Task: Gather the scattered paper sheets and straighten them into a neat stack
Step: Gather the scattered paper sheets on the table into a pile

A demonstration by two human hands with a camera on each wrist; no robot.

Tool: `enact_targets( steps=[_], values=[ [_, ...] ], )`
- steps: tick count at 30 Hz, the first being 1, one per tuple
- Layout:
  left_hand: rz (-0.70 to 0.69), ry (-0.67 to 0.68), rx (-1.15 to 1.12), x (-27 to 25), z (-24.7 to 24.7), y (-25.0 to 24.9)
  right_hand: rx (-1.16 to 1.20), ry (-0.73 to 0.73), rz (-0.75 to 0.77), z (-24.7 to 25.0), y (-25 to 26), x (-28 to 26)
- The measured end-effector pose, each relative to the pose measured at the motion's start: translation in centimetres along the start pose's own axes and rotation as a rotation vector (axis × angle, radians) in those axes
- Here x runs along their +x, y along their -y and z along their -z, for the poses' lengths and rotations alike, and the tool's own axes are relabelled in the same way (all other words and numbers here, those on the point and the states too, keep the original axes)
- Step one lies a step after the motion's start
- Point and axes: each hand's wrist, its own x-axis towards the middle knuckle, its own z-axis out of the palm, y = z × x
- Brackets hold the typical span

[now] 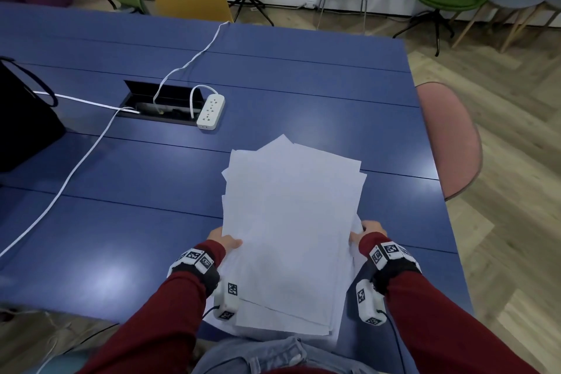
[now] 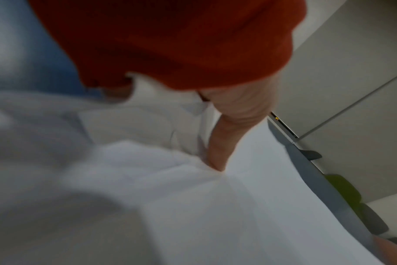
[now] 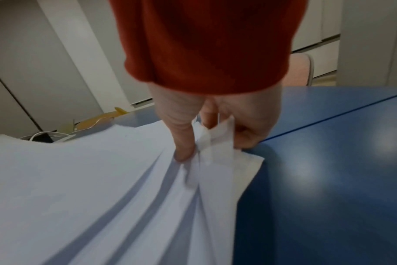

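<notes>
A loose bundle of several white paper sheets (image 1: pixel 291 222) is held between both hands over the near right part of the blue table (image 1: pixel 151 222). The sheets are fanned, with corners sticking out at the far end and the near end. My left hand (image 1: pixel 226 241) grips the left edge, thumb (image 2: pixel 218 157) pressed on top of the sheets (image 2: pixel 238 215). At the right edge my right hand (image 1: pixel 365 231) pinches the sheets (image 3: pixel 102 188), its thumb (image 3: pixel 184 148) on top and the other fingers curled underneath, crumpling the edge.
A white power strip (image 1: pixel 210 111) lies beside an open cable hatch (image 1: pixel 161 103) in the table's middle, with white cables (image 1: pixel 76 173) trailing left. A black bag (image 1: pixel 24 121) stands at the left edge. A pink chair (image 1: pixel 449 143) is at the right side; more chairs stand beyond.
</notes>
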Motion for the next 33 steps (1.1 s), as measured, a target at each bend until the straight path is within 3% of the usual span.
enact_targets(
  steps=[3, 7, 9, 12, 14, 17, 20, 22, 27, 33],
  values=[
    [-0.045, 0.004, -0.177, -0.7, -0.1, 0.1, -0.05, -0.004, -0.067, 1.1, 0.4, 0.1],
    [-0.092, -0.021, -0.151, -1.0, -0.3, 0.1, -0.241, 0.292, -0.133, 2.8, 0.5, -0.1],
    [-0.077, -0.073, -0.195, -1.0, -0.3, 0.1, -0.298, 0.346, -0.09, 3.4, 0.3, -0.3],
    [-0.062, -0.118, -0.331, -1.0, -0.1, -0.5, -0.126, 0.208, 0.022, 2.9, 0.0, 0.0],
    [-0.084, -0.091, -0.302, -1.0, -0.1, -1.0, 0.073, -0.011, -0.009, 2.4, -0.2, 0.0],
    [-0.1, -0.05, -0.234, -1.7, -0.1, -1.8, 0.204, -0.168, -0.094, 1.2, -0.4, -0.6],
    [-0.067, -0.087, -0.211, -2.0, -0.2, -1.9, 0.065, -0.093, -0.1, -0.6, -0.5, -1.2],
    [-0.059, -0.132, -0.211, -1.3, -0.3, -1.6, -0.038, -0.065, -0.025, -1.3, 0.1, -1.7],
    [-0.113, -0.111, -0.151, -0.9, -0.2, -2.1, 0.264, -0.031, 0.0, -1.5, 1.5, -1.6],
    [-0.06, -0.169, -0.058, -1.2, -0.3, -1.5, 0.277, 0.023, 0.056, -2.2, 3.0, -1.8]
  ],
)
